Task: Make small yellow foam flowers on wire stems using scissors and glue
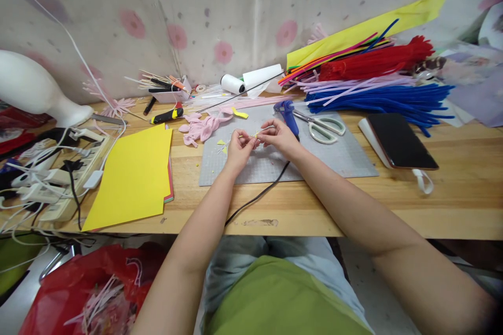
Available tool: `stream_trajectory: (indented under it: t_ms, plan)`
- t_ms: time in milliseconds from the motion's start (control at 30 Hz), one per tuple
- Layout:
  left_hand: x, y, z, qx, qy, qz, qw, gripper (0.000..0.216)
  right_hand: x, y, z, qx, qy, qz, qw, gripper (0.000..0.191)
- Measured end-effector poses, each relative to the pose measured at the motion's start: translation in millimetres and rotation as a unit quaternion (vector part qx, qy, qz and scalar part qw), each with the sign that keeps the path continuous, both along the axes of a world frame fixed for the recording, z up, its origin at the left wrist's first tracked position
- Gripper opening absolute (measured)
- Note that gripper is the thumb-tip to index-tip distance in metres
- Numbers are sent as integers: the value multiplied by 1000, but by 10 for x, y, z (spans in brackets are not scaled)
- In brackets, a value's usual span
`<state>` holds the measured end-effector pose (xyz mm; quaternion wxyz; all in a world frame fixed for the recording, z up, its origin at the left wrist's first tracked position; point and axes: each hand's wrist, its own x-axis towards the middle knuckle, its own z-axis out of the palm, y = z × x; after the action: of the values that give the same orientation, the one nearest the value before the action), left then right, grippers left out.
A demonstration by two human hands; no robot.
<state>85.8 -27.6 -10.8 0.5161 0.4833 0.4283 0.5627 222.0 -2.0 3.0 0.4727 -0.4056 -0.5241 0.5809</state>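
Observation:
Both hands meet over a grey cutting mat (338, 159) on a wooden table (353, 209). My left hand (238, 147) pinches a thin pale stem (262, 131) with a small yellow bit at its tip. My right hand (278, 136) pinches the same stem from the right, fingers closed. Small yellow scraps (222, 144) lie on the mat just left of my left hand. A pile of pink fuzzy petal shapes (204, 126) sits at the mat's far left corner.
A blue glue gun (288, 113) with a black cord (257, 196) and scissors (324, 126) lie behind my hands. Yellow sheets (133, 175) lie left, a power strip (58, 178) further left. A phone (398, 141) and coloured pipe cleaners (377, 81) are right.

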Motion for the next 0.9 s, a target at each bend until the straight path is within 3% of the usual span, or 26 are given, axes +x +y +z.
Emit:
stream_trajectory:
  t_ms: [133, 333, 500, 900]
  plan:
    - [-3, 11, -11, -4, -5, 0, 1000, 39, -15, 17, -19, 11, -13, -8, 1000, 41]
    - [31, 75, -5, -14, 22, 83, 996, 26, -84, 35, -67, 70, -74, -98, 990, 35]
    - [77, 87, 12, -34, 23, 104, 994, 18, -155, -3, -89, 120, -119, -136, 976, 29]
    - [112, 50, 87, -88, -74, 97, 989, 14, -173, 36, -169, 77, -62, -134, 986, 34]
